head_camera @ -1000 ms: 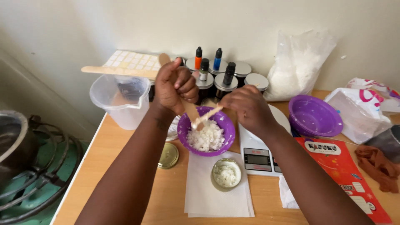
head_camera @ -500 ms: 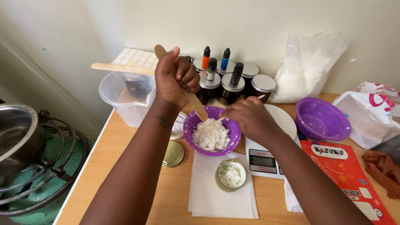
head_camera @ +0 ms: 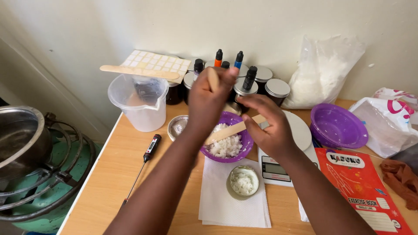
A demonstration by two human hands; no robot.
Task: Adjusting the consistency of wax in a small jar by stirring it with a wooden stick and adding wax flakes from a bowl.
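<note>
Meanwhile, both hands, left hand (head_camera: 209, 98) and right hand (head_camera: 267, 124), pinched wooden sticks (head_camera: 230, 129) above the purple bowl (head_camera: 244, 150) (crowded rim, jars behind).

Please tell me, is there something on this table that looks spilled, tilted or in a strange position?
Nothing is spilled. Only one thing looks precarious: a flat wooden stick lies across the rim of the clear plastic jug, one end jutting beyond the rim. The white flakes stay inside the purple bowl and the small tin, which rests on the paper towel.
</note>
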